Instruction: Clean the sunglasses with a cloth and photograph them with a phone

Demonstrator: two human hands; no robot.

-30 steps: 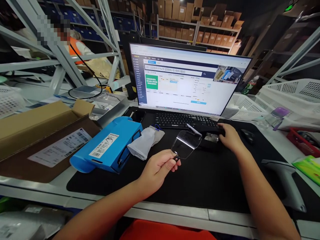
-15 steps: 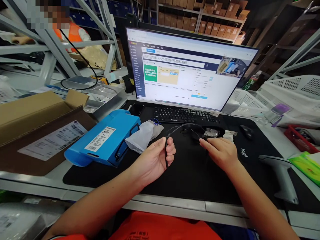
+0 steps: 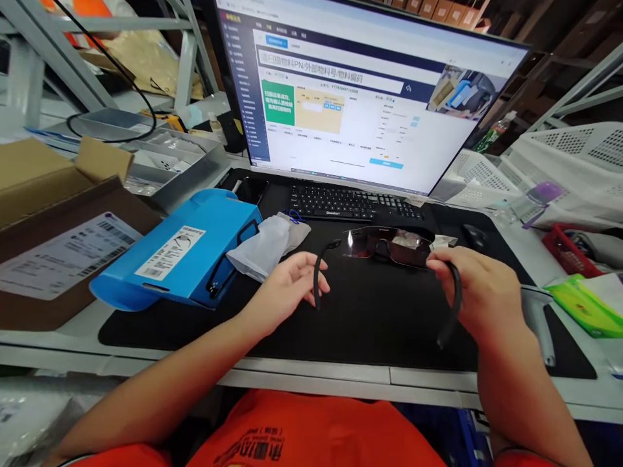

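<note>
Right hand — moved up off the black desk mat — now closes on one temple arm of the tinted wraparound glasses, thumb and fingers pressed together. Left hand: fingers loosely spread, tips at the other arm (contact unclear). Glasses: long axis crosswise between both hands, above the mat; lens at the right hand's 11 o'clock, nearer that hand. Blue box at the left hand's 10 o'clock.
</note>
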